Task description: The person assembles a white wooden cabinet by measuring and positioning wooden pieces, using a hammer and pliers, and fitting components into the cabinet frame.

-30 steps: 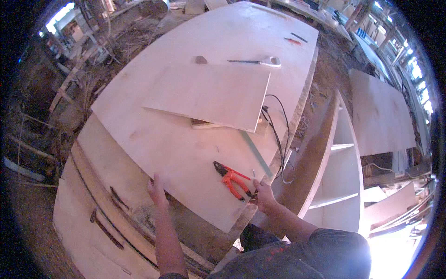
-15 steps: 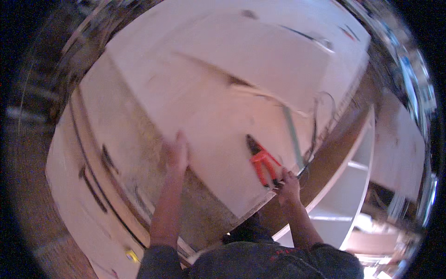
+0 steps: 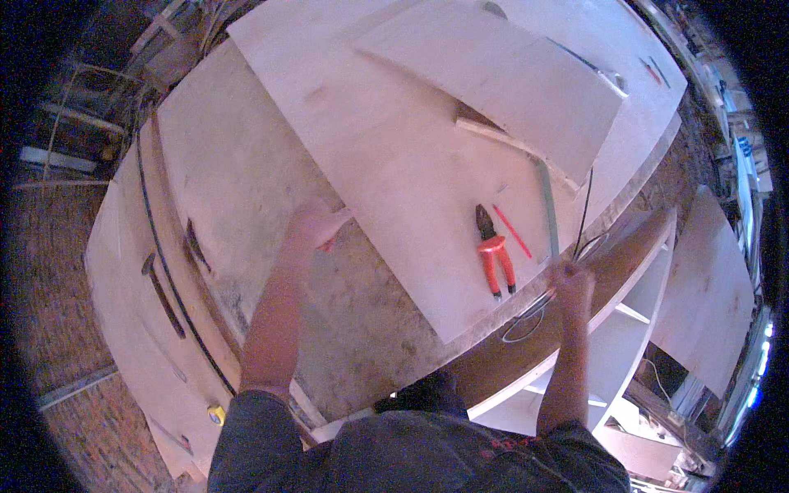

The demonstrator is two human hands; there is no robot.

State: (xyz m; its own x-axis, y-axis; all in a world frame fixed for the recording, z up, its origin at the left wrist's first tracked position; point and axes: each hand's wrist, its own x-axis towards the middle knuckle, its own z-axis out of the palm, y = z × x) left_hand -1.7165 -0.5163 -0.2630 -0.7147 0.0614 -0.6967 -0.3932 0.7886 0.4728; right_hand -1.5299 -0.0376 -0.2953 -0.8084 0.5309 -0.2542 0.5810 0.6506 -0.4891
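My right hand (image 3: 571,282) is closed around a thin dark cable (image 3: 585,215) at the front right of the worktable, and a loose wire loop (image 3: 524,324) hangs beside it. My left hand (image 3: 316,226) reaches to the long edge of a pale sheet board (image 3: 386,238). Its tip meets that edge, but blur hides how the fingers are set. On the board, between my hands, lie orange-handled pliers (image 3: 495,256) with dark jaws. A red pencil-like stick (image 3: 513,232) rests just right of them, and a flat greenish strip (image 3: 548,209) ends near my right hand.
A smaller pale panel (image 3: 509,90) lies farther back over a wooden batten (image 3: 493,131). A hammer (image 3: 163,296) and a yellow tape measure (image 3: 216,415) lie at the left. Close by my right forearm stands a curved white frame with compartments (image 3: 608,353).
The view has turned and steadied. My right hand has moved right, away from the pliers' handles to the cable. My left hand has shifted off the sheet board toward the brownish surface.
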